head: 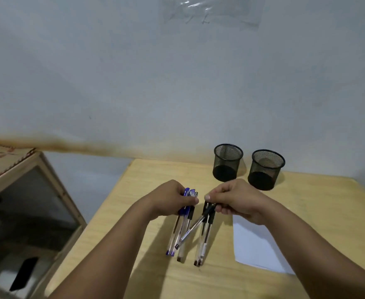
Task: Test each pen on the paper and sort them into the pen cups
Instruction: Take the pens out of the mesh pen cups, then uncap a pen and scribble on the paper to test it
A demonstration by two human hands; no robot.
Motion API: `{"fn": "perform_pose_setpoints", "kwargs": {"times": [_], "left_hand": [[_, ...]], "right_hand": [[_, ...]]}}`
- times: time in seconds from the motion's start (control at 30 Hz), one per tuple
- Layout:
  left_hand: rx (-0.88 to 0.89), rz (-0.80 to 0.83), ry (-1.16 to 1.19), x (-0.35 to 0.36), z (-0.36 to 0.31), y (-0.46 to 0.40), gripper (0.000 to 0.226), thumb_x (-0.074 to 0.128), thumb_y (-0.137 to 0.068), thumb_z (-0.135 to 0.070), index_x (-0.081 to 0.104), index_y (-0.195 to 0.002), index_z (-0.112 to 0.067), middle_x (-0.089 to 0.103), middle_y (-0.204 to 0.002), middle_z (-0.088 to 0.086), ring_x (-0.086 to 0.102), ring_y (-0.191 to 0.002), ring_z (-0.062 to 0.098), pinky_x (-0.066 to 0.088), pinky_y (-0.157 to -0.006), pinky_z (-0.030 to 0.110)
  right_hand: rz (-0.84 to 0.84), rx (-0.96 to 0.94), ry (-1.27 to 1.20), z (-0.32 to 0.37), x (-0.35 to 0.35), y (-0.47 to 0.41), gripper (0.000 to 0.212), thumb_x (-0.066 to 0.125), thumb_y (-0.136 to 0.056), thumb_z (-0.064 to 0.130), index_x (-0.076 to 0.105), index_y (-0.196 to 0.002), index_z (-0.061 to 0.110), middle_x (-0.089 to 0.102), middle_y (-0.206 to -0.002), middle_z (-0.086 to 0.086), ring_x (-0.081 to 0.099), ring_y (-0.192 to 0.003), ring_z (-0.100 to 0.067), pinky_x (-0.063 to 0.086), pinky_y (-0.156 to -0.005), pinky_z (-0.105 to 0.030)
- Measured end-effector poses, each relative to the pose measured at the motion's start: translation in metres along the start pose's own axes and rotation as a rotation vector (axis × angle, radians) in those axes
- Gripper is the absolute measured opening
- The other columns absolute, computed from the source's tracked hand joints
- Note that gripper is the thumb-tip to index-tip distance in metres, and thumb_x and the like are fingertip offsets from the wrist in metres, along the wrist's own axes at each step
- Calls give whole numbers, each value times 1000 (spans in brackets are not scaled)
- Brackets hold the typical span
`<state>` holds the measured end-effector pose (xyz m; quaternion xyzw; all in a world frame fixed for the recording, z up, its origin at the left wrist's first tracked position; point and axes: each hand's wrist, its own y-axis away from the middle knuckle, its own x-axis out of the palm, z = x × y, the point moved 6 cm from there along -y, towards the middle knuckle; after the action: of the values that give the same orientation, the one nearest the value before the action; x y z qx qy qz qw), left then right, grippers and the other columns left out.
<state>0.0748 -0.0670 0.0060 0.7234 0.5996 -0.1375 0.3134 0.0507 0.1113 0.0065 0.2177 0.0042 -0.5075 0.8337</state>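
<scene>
So, nearest: both forearms reach in over the wooden counter [151, 277]. Left hand [170, 197] is closed around a bunch of pens [178, 229], gripped at the cap end, blue caps poking out above the fingers, barrels hanging down toward the counter. Right hand [235, 201] is closed on a second bunch of black-capped pens [205, 231], also held at the caps, tips pointing down; one pen of this bunch slants left and crosses the left bunch. Hands close together, thumbs nearly meeting, not touching. White paper [255, 244] lies flat on the counter just right of the pens, partly under the right wrist. Farther back, two black mesh pen cups [228, 162] stand upright side by side near the wall, just beyond the right hand. Off the counter's left, a wooden cabinet [15, 167].
</scene>
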Motion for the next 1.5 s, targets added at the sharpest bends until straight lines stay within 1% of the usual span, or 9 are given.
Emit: {"fn": "perform_pose_setpoints", "kwargs": {"times": [0.17, 0.23, 0.3, 0.4, 0.47, 0.57, 0.83, 1.13, 1.5], "left_hand": [[-86, -6, -51, 12, 28, -5, 45, 75, -79, -47, 57, -60, -11, 53, -57, 8, 55, -56, 21, 57, -69, 46], [-81, -34, -67, 13, 31, -4, 50, 73, -78, -54, 55, -55, -13, 44, -49, 2, 42, -49, 18, 43, -52, 37], [-64, -73, -75, 12, 34, -4, 49, 70, -82, -52, 51, -58, -13, 36, -53, 2, 34, -52, 18, 27, -56, 30], [-45, -141, -91, 7, 38, -2, 36, 65, -86, -49, 69, -101, -16, 66, -89, 3, 61, -84, 18, 39, -72, 27], [-48, -201, -102, 2, 40, 4, 51, 64, -88, -47, 60, -128, -16, 67, -118, 2, 61, -107, 16, 43, -83, 26], [36, -259, -133, 4, 38, 14, 31, 63, -89, -42, 68, -115, -24, 69, -106, -7, 62, -102, 9, 42, -75, 22], [134, -271, -205, 43, 31, 37, 12, 64, -85, -29, 71, -94, -31, 66, -82, -12, 61, -78, 8, 48, -67, 26], [168, -236, -391, 69, 17, 43, 30, 59, -92, -29, 66, -121, -27, 69, -108, -9, 62, -96, 9, 45, -74, 24], [496, -423, -530, 66, -8, 35, 30, 68, -88, -27, 68, -118, -33, 60, -112, -11, 52, -98, 18, 47, -76, 33]], "right_hand": [[32, 207, -44, -32, 23, -15, 26, 82, -79, 22, 74, -88, -1, 61, -57, -9, 49, -44, -15, 36, -48, -25], [3, 221, -62, -36, 29, -17, 30, 80, -81, 25, 74, -93, -3, 60, -57, -9, 49, -44, -14, 39, -47, -23], [-36, 160, -31, -35, 33, -18, 31, 75, -86, 28, 71, -99, 1, 62, -56, -10, 50, -44, -16, 40, -46, -25], [-93, 42, 84, -30, 33, -18, 28, 67, -90, 31, 63, -112, 13, 70, -65, -11, 60, -49, -21, 48, -53, -30], [-154, -32, 165, -29, 28, -15, 26, 65, -91, 27, 63, -115, 17, 73, -92, -7, 68, -53, -21, 56, -55, -34], [-254, -128, 227, -29, 20, -3, 19, 60, -93, 20, 65, -112, 18, 66, -109, 0, 71, -56, -19, 59, -57, -38], [-242, -113, 392, -55, 27, 26, 9, 61, -86, 16, 67, -88, 22, 70, -67, 3, 68, -61, -14, 56, -66, -30], [-352, -42, 585, -63, 35, 26, 27, 79, -68, 32, 59, -86, 29, 68, -82, 2, 67, -71, -15, 58, -65, -34], [-88, -21, 266, -53, 5, 71, 19, 70, -74, 11, 73, -90, 20, 68, -62, -3, 60, -54, -12, 56, -69, -34]]}}
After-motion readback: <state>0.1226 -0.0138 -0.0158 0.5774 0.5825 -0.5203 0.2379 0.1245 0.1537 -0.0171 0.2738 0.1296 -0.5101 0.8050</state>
